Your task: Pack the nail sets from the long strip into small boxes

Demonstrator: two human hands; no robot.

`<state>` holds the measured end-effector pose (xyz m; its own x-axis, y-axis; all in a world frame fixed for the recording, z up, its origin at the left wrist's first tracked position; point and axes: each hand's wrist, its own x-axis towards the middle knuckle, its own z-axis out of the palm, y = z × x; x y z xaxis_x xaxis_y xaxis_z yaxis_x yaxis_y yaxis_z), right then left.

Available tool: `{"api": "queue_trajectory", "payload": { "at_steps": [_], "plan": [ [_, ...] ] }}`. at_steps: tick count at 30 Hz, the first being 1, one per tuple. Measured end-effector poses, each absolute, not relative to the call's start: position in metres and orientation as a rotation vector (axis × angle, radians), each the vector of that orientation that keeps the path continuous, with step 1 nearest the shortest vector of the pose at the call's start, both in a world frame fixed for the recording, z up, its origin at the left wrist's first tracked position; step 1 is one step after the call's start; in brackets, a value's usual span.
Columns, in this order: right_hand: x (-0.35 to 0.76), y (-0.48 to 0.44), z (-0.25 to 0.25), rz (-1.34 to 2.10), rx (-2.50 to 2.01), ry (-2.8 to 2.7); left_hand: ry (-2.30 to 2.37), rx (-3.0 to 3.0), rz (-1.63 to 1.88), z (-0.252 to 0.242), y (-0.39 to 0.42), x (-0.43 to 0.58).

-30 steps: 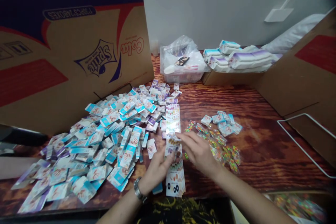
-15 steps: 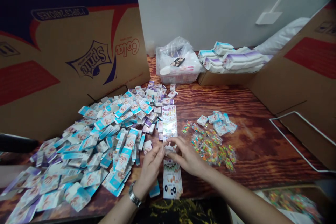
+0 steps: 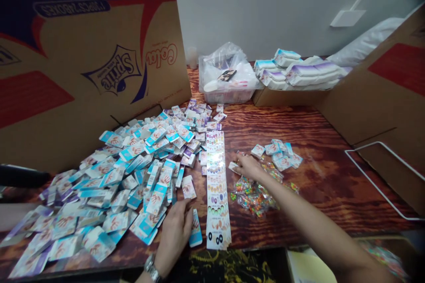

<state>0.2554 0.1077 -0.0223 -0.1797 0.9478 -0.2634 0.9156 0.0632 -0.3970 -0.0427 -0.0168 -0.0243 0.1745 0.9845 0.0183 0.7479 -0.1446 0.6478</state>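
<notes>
The left hand (image 3: 174, 234) lies palm down, released, at the lower centre of the frame on the dark red-brown, strongly grained wooden counter (image 3: 318, 132). Its fingers are extended and hold nothing. Its fingertip side touches a small flat blue-and-white cardboard carton (image 3: 195, 229). A metal wristwatch (image 3: 151, 267) sits on the wrist.

Just right of that carton runs a long, narrow, glossy strip of printed sticker sheets (image 3: 216, 185), which lies flat and points toward the top of the frame.

The right hand (image 3: 248, 167) reaches to centre frame. Its fingers are bent over the upper edge of a loose heap of clear, crinkled plastic packets filled with small multicoloured pieces (image 3: 254, 192). The fingertips touch a small white packet (image 3: 233, 167); whether they grip it cannot be told.

A wide, irregular pile of small flat blue, white and purple cartons (image 3: 133, 172) covers the left half of the counter. A smaller cluster of the same cartons (image 3: 279, 154) lies right of centre. A large printed corrugated cardboard box (image 3: 99, 75) stands at upper left. A clear plastic tub (image 3: 229, 95) stands at top centre.
</notes>
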Motion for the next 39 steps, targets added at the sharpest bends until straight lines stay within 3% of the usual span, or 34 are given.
{"api": "queue_trajectory", "payload": {
  "at_steps": [7, 14, 23, 33, 36, 39],
  "plan": [
    [0.24, 0.103, -0.021, 0.622, -2.082, -2.355, 1.771, 2.432, 0.407, -0.035, -0.009, -0.034],
    [0.24, 0.09, -0.002, 0.506, -2.013, -2.353, 1.871, 2.454, -0.01, -0.03, 0.026, -0.016],
    [0.21, 0.055, 0.052, 0.377, -1.296, -2.25, 1.521, 2.321, 0.661, -0.004, 0.014, -0.033],
    [0.184, 0.05, 0.048, -0.312, -0.818, -2.575, 1.269, 2.203, 0.688, 0.024, 0.014, -0.038],
    [0.188, 0.05, 0.049, -0.33, -0.678, -2.664, 1.223, 2.19, 0.68, 0.028, 0.015, -0.039],
    [0.188, 0.049, 0.053, -0.124, -0.602, -2.68, 1.203, 2.242, 0.671, 0.032, 0.018, -0.035]
  ]
}}
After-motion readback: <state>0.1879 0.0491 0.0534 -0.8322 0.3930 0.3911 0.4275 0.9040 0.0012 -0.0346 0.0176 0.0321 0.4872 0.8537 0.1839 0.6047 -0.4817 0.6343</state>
